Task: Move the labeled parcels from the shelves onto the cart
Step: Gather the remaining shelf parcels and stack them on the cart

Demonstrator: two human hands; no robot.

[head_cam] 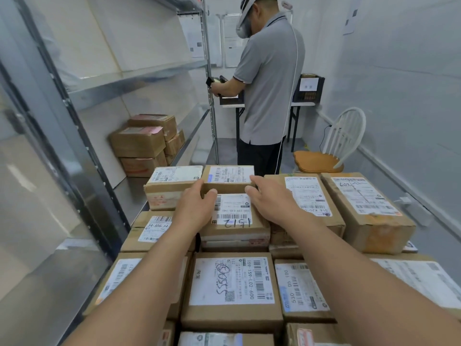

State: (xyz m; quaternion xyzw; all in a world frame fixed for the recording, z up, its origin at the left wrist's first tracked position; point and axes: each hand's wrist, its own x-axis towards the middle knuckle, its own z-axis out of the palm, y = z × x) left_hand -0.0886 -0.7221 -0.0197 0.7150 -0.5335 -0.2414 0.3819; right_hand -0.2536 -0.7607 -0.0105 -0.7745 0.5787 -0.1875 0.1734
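Several brown cardboard parcels with white labels are stacked in front of me, hiding the cart beneath them. A small labeled parcel sits at the far middle of the stack. My left hand grips its left end and my right hand grips its right end. Below my hands lies a parcel marked 1512. A larger parcel with a scribbled label lies nearer to me. On the low shelf at left stands a pile of more parcels.
The metal shelving runs along the left. A person in a grey shirt stands ahead with their back to me at a folding table bearing a dark crate. A white chair stands by the right wall.
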